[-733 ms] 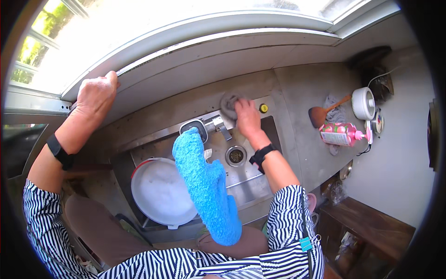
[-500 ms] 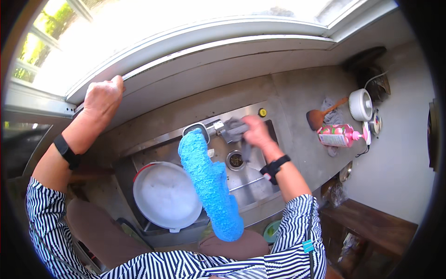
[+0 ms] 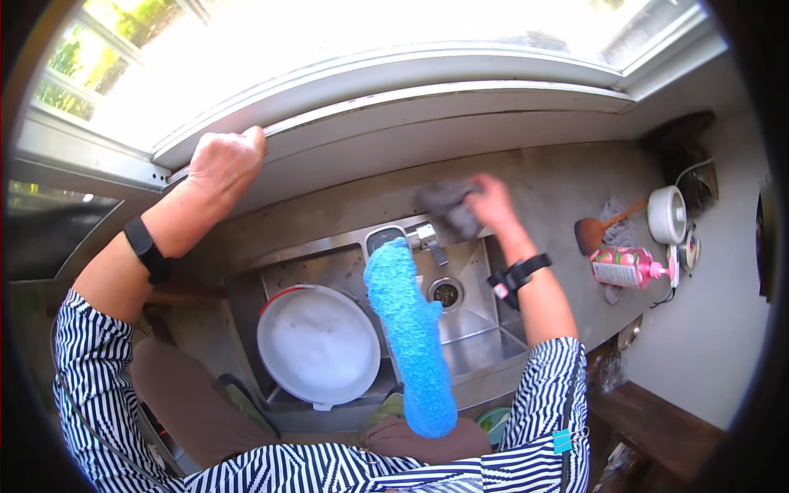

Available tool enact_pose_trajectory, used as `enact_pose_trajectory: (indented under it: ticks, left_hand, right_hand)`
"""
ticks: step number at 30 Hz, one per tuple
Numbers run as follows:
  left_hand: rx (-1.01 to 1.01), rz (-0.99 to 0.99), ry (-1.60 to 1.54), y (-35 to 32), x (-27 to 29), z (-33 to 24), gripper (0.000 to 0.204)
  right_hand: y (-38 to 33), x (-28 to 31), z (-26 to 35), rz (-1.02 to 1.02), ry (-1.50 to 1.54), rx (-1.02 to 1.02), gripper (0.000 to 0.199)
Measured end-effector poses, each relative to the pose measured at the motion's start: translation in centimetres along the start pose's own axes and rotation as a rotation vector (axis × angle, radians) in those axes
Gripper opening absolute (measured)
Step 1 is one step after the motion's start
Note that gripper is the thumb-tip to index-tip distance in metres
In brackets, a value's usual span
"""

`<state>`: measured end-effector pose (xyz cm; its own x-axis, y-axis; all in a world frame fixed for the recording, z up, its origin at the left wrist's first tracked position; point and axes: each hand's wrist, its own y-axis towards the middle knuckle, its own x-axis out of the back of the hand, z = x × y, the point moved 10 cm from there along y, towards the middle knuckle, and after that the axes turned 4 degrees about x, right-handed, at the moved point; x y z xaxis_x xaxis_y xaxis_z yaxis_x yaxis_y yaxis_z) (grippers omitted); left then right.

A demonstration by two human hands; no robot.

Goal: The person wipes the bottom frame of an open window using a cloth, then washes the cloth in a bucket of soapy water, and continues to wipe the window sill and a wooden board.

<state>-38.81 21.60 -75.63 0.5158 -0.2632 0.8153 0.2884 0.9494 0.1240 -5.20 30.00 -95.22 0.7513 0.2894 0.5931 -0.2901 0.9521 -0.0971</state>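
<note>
My left hand (image 3: 223,160) grips the edge of the window ledge (image 3: 427,94) above the counter, fingers curled over it. My right hand (image 3: 491,197) is closed on a grey cloth (image 3: 444,209), pressing it on the counter just behind the sink's tap (image 3: 427,238). A fluffy blue towel (image 3: 411,337) hangs down in front of my chest, across the steel sink (image 3: 477,337). A round white basin (image 3: 316,345) with a red rim sits in the left part of the sink.
On the grey counter (image 3: 559,181) at the right lie a wooden spatula (image 3: 600,228), a pink bottle (image 3: 626,268) on its side, a crumpled cloth (image 3: 612,212) and a white round container (image 3: 666,215). The sink drain (image 3: 446,292) is uncovered.
My right hand, with the grey cloth, has shifted rightward along the counter behind the tap. My left hand has stayed on the window ledge.
</note>
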Motion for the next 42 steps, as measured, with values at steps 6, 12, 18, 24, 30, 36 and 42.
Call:
enact_pose_trajectory:
  ticks: [6,12,18,24,30,36,42]
  left_hand:
    - [-0.026,-0.033,-0.017,1.0,0.6,-1.5,0.024]
    - [-0.01,-0.043,0.024,0.0,1.1,-0.8,0.024]
    - [0.004,-0.129,0.001,-0.3,0.4,-0.2,0.017]
    - [0.098,-0.293,-0.262,-1.7,5.1,-2.2,0.02]
    - [-0.113,-0.091,-1.058,-2.6,-1.6,-14.8,0.038]
    - [-0.133,0.171,-1.108,3.6,-8.5,-24.3,0.033]
    - [-0.151,0.12,-1.035,1.3,-10.5,-22.9,0.027]
  right_hand:
    - [2.6,2.8,-5.5,0.117,-0.944,-0.206,0.058]
    - [2.2,-10.3,2.0,0.465,-0.832,-0.012,0.048]
    - [0.7,-12.5,6.0,0.756,0.301,-0.401,0.068]
    - [-3.8,4.7,0.6,0.374,0.137,-0.406,0.059]
    - [-20.2,4.4,-5.3,-0.058,-0.308,0.048,0.017]
    - [-39.6,-6.2,-9.3,-0.126,0.369,-0.617,0.01]
    - [-39.5,-9.3,-0.5,-0.03,0.209,-0.786,0.012]
